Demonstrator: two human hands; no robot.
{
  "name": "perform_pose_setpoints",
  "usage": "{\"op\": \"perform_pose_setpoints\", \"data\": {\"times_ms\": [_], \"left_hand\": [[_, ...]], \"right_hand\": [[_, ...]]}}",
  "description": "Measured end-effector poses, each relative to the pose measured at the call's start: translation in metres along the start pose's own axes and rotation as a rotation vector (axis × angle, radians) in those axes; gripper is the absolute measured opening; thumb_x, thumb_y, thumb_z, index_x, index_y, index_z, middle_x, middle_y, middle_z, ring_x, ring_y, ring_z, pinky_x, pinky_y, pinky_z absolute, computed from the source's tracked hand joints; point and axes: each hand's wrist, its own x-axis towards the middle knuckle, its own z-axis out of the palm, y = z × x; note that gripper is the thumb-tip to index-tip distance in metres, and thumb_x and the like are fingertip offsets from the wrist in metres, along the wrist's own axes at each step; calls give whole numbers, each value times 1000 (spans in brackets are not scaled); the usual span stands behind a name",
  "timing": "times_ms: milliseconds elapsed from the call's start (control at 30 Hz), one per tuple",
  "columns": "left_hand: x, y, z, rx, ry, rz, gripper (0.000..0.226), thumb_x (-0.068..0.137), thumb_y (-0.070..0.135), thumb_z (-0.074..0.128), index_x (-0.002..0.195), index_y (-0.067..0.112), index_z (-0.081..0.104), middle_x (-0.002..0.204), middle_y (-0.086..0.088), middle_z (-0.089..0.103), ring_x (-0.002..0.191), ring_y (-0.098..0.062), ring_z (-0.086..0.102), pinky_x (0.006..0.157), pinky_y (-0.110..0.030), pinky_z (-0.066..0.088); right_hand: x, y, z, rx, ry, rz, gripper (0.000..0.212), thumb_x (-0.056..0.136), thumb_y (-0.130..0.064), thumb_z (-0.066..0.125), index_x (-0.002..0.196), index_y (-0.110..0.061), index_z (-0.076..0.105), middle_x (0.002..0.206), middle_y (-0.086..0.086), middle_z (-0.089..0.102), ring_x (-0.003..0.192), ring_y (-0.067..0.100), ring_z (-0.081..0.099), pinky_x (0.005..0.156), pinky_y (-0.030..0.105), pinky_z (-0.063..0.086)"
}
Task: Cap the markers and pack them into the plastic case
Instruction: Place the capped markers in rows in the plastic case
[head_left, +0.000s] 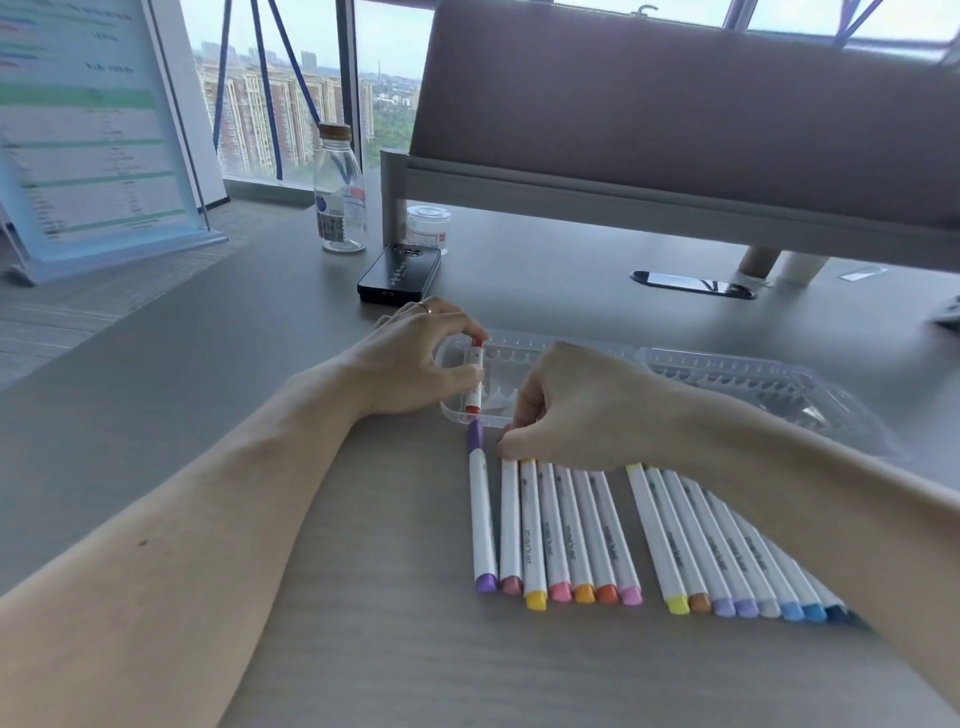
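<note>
Markers (558, 525) in frt of case (727, 364) (phone (399, 273) behind)

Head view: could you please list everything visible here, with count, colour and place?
desk: one, grey
plastic case: one, clear, open, beyond the marker rows
red marker: one, white barrel, red caps, held over the case's left end
left row of markers: seven, white, purple to pink caps, on desk before case
right row of markers: at least eight, white, yellow to blue caps, right of left row
bottle: one, clear, brown cap, far left
jar: one, white, beside bottle
phone: one, black, before jar
left hand: fingers pinch the red marker
right hand: fingers curled at left row's far ends, grip hidden
</note>
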Motion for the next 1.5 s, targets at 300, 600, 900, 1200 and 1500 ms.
{"op": "perform_pose_setpoints", "data": {"times_ms": [300, 600, 900, 1200, 1500], "left_hand": [[1, -3, 0, -11, -8, 8, 61, 69, 65, 50, 123, 41, 65, 133, 9, 53, 130, -11, 47, 115, -36, 34], [2, -6, 2, -24, 6, 10, 58, 69, 67, 51, 121, 44, 65, 131, 10, 52, 129, -11, 47, 116, -42, 34], [0, -3, 2, -26, 22, -1, 52, 74, 57, 58, 122, 39, 66, 131, 13, 52, 128, -8, 46, 109, -29, 33], [0, 0, 1, 7, -11, -12, 66, 69, 65, 48, 127, 39, 64, 134, 9, 53, 130, -12, 46, 111, -36, 36], [0, 0, 0, 5, -26, -24, 64, 71, 65, 48, 128, 40, 63, 138, 8, 53, 132, -12, 46, 112, -40, 37]], "right_hand": [[-4, -18, 0, -182, 14, 11, 41, 82, -42, 69, 58, -17, 48, 59, -3, 48, 53, 13, 48, 46, 25, 31], [-6, -21, -3, -102, -4, 17, 42, 83, -36, 69, 54, -18, 44, 49, -5, 42, 44, 10, 40, 39, 21, 28], [7, -6, -25, 344, 21, 61, 38, 96, -38, 61, 79, -10, 80, 70, -5, 77, 44, 2, 53, 53, 22, 47], [25, 24, -31, 1056, -161, 132, 17, 93, -6, 65, 103, 4, 73, 88, 15, 75, 67, 15, 70, 68, 22, 62], [46, 26, -25, 1030, 72, 215, 30, 82, -27, 80, 92, 2, 79, 71, 6, 63, 53, 9, 57, 58, 18, 57]]}}
